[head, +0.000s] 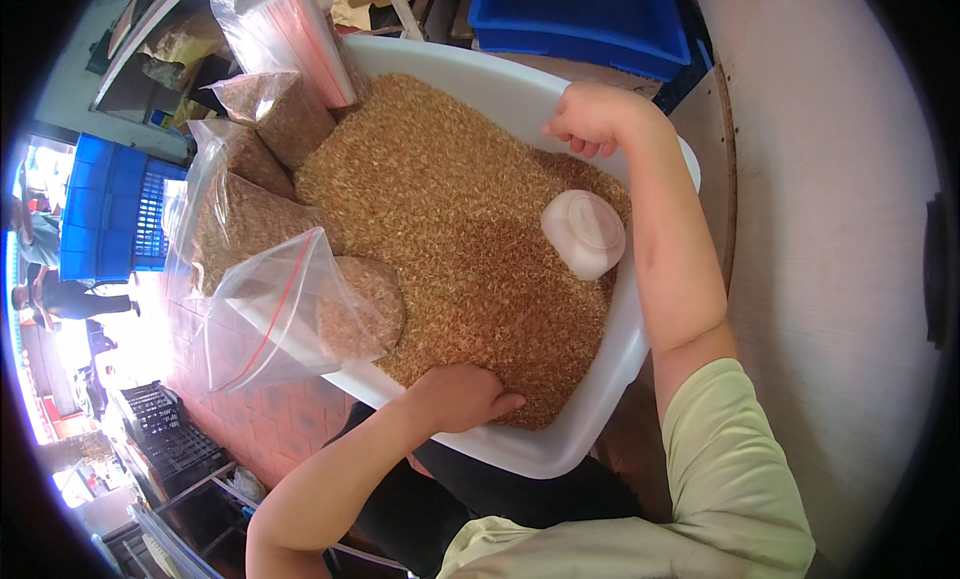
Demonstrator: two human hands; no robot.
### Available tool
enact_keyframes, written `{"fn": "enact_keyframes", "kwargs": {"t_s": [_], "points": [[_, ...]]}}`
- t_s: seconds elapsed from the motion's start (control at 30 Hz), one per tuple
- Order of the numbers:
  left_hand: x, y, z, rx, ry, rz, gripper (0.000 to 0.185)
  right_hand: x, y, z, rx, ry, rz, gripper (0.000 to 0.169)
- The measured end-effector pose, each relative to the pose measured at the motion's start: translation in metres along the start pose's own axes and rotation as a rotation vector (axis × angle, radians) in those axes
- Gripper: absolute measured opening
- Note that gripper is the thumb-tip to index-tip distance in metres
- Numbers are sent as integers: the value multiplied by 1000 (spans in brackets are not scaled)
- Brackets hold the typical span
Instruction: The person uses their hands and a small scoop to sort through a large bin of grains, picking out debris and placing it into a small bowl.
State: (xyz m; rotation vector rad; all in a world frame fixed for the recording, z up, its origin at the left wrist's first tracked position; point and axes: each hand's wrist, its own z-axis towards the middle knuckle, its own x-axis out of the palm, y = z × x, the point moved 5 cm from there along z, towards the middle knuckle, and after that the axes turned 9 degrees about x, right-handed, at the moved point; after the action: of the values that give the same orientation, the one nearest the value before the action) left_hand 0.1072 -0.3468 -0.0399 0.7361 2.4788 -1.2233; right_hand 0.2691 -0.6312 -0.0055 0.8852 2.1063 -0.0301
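Observation:
A white plastic tub (pixel 525 459) holds a heap of loose brown dried grains or flakes (pixel 450 174). My left hand (pixel 466 397) rests palm down at the heap's near edge, its fingertips partly sunk out of sight and its thumb showing. Over the tub's far right wall hangs my right hand (pixel 590 119), fingers curled; whether it holds something small cannot be seen. Between the hands, nearer the right forearm, a white rounded bowl (pixel 583 234) lies on the heap, apparently bottom up. An unsealed clear zip bag (pixel 360 309), part filled with the same material, leans at the tub's left side.
Filled clear bags (pixel 247 219) line the tub's left rim, beside a stack of flat zip bags (pixel 300 38). Blue trays (pixel 577 23) stand beyond the tub, a pale wall or panel (pixel 832 204) to the right. Blue crates (pixel 112 211), black crates (pixel 161 429) and people are farther left.

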Motion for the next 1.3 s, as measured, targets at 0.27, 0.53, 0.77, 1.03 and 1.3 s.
{"fn": "enact_keyframes", "kwargs": {"t_s": [0.27, 0.53, 0.77, 1.03, 1.3], "points": [[-1, 9, 6, -62, 92, -260, 63, 28, -35, -46, -82, -135, -30, 60], [-4, 17, 22, -165, 197, -414, 73, 74, -37, -46, -58, 120, -98, 97], [25, 65, 63, -185, 170, -471, 61, 42, 1, -85, -144, -410, -262, 99], [20, 117, 120, -186, 227, -414, 45, 27, -6, -94, -353, -890, 121, 99], [-7, 108, 130, -192, 311, -21, 33, 16, -17, -80, -614, -711, 1000, 101]]}}
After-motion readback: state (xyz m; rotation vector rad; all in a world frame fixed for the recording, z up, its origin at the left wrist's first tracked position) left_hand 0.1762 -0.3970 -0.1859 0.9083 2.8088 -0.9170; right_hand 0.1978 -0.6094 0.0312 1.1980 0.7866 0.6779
